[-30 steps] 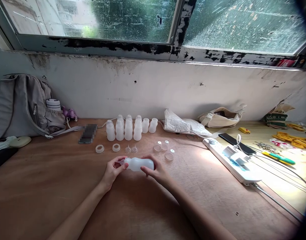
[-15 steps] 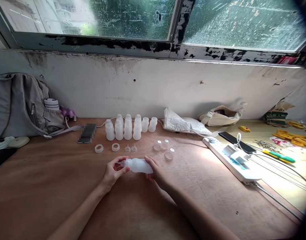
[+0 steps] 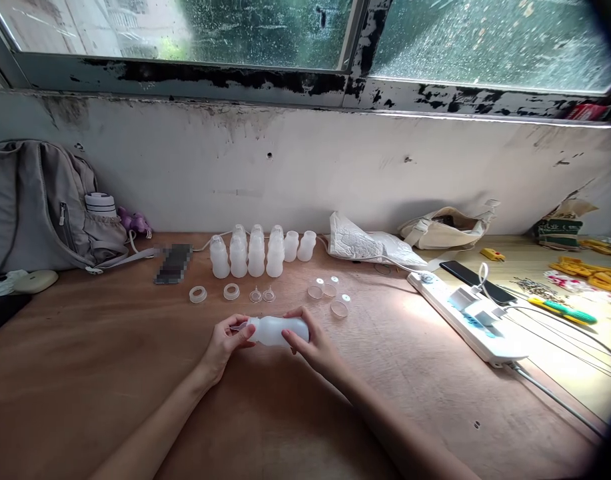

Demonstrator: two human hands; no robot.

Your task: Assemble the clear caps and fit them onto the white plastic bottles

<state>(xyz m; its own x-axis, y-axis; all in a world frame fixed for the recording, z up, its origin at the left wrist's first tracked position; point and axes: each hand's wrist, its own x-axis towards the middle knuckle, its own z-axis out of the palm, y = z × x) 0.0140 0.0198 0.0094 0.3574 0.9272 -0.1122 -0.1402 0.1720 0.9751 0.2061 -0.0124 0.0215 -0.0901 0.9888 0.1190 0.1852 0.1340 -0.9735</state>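
Note:
A frosted white bottle (image 3: 272,331) lies sideways between my hands above the brown table. My left hand (image 3: 224,345) grips its neck end, where a clear nipple points left between the fingers. Around the bottle's base end is my right hand (image 3: 312,343), its thumb on the near side. Beyond them stand several capped bottles (image 3: 256,253) and two open ones (image 3: 299,247). Two white rings (image 3: 198,295), two clear nipples (image 3: 262,295) and three clear domed caps (image 3: 339,308) lie in front of those.
A grey backpack (image 3: 40,207) and a blurred-out dark phone (image 3: 174,264) are at the left. Toward the right are a foil pouch (image 3: 370,243), a cloth bag (image 3: 445,228), a power strip (image 3: 465,320) with cables, and a black phone (image 3: 478,281).
My right thumb has come over the near side of the bottle, and my left thumb has moved slightly on its neck. The camera view has shifted a little.

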